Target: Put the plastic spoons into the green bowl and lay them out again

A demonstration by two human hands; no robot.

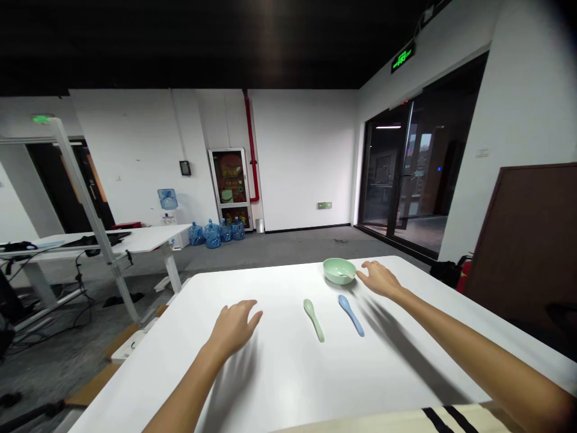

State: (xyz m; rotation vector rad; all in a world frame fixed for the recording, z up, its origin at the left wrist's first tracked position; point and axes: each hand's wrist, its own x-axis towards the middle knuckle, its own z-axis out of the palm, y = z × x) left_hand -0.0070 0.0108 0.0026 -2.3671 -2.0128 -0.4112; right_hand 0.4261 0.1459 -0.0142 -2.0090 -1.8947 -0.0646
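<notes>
Right hand (381, 278) loosely spread beside the green bowl (336, 279); left hand (233, 329) unclenched; cabinet lettering (232, 173) too blurred.

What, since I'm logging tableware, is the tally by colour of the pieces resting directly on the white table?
Green: 2 (bowl, green spoon)
Blue: 1 (blue spoon)
Total: 3
Not counted: a pale item inside the bowl, too small to identify.

bowl (333, 275): 1 | tabletop spoons (314, 319) (351, 316): 2 | hands (235, 328) (381, 279): 2 | red pipe (249, 132): 1
</notes>
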